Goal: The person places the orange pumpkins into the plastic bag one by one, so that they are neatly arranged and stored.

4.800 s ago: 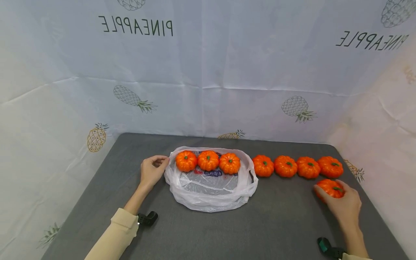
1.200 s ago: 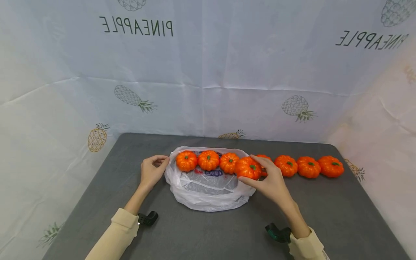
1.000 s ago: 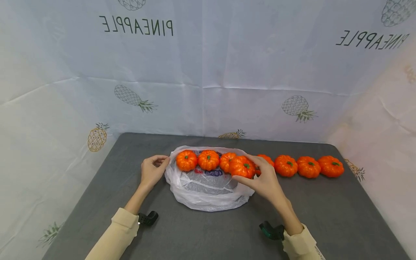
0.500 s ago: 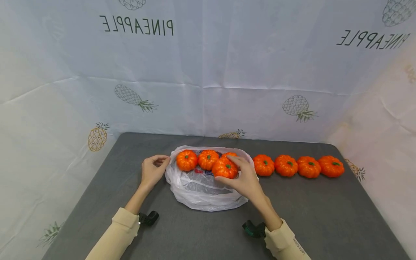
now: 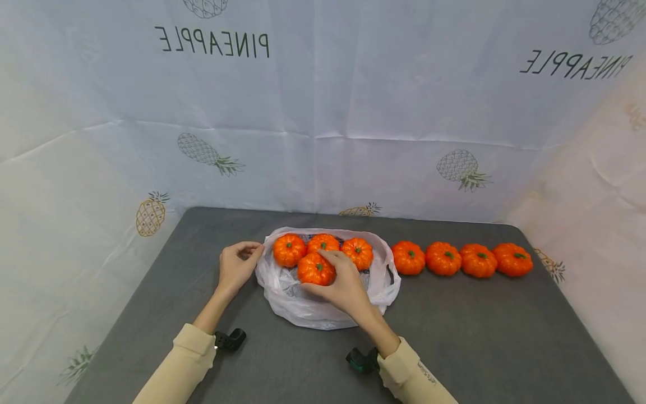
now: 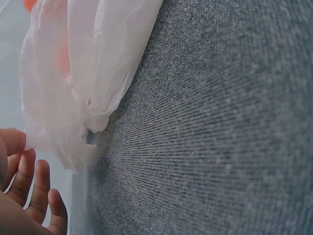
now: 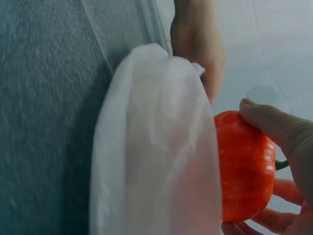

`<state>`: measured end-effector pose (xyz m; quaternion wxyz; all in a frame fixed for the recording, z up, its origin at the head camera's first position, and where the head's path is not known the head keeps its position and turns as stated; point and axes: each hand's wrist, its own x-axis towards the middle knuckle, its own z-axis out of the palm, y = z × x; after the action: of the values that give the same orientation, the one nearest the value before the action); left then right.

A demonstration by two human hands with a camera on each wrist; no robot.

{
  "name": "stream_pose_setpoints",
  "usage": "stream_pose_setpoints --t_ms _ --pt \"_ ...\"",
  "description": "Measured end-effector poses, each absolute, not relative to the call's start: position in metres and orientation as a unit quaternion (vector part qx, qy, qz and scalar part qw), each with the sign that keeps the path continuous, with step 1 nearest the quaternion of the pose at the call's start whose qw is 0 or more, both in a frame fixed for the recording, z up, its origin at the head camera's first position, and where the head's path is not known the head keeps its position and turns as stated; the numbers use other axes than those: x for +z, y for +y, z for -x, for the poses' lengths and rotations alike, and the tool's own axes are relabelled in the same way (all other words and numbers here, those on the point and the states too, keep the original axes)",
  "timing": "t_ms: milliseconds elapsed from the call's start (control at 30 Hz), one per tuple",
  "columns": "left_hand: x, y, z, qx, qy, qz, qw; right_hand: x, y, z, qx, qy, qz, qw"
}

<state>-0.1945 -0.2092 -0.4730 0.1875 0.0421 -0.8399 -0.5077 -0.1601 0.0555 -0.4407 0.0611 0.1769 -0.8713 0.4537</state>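
A white plastic bag (image 5: 323, 317) lies opened wide on the table, with 3 small orange pumpkins inside along its far side, one of them the left pumpkin (image 5: 289, 250). My right hand (image 5: 344, 283) grips another pumpkin (image 5: 315, 269) between thumb and fingers, over the bag's opening just in front of that row. In the right wrist view this pumpkin (image 7: 244, 169) shows its green stem, and the bag's side hides part of it. My left hand (image 5: 237, 264) pinches the bag's left rim; the left wrist view shows thumb and index finger at the plastic's edge (image 6: 36, 139).
Right of the bag, several more pumpkins stand in a row, from the nearest pumpkin (image 5: 409, 258) to the end pumpkin (image 5: 513, 260). The dark grey table (image 5: 454, 336) ends at a white pineapple-print cloth (image 5: 378, 112) behind. A black device (image 5: 362, 361) sits at each wrist.
My right hand picked a pumpkin from the table's right side and has carried it left, across the bag's right rim to over the bag's middle. My left hand has stayed at the rim.
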Motion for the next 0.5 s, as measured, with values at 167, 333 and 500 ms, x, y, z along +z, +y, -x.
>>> stream_pose_setpoints --t_ms 167,333,500 --pt "-0.473 -0.208 0.195 -0.508 -0.84 -0.046 0.185 -0.446 0.039 0.157 0.46 -0.87 -0.173 0.046" --pt "-0.474 -0.208 0.196 -0.502 -0.843 -0.043 0.188 -0.452 0.025 0.156 0.453 -0.871 -0.183 0.057" --pt "-0.474 -0.208 0.196 -0.501 -0.844 -0.043 0.186 -0.455 0.014 0.155 0.447 -0.872 -0.191 0.056"
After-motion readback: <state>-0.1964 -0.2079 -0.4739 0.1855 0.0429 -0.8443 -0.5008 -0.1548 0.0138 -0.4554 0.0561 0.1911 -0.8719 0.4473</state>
